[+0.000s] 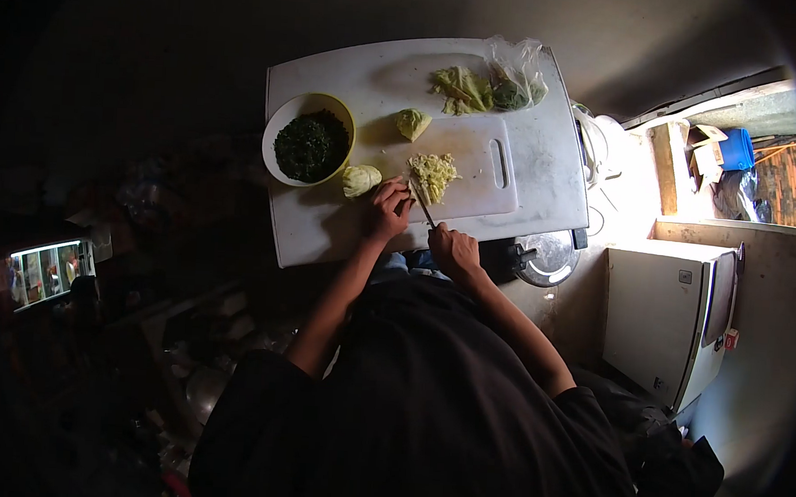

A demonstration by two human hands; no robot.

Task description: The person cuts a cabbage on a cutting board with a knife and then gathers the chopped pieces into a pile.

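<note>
My right hand [454, 251] is closed round the handle of a knife [424, 207], its blade pointing away from me over the white cutting board [481, 203]. Close to the blade's left side, my left hand [391, 210] has its fingers bent and pressed down on a small piece of cabbage, mostly hidden under them. Chopped cabbage [433, 174] lies heaped just beyond the blade. One pale cabbage chunk [361, 181] rests left of my left hand, and another cabbage wedge [413, 123] sits at the board's far edge.
A bowl [347, 118] of dark chopped greens [311, 145] stands at the table's left. Loose outer leaves [463, 90] and a clear plastic bag [520, 73] lie at the far right of the white table [381, 63]. A white refrigerator [651, 307] stands to the right.
</note>
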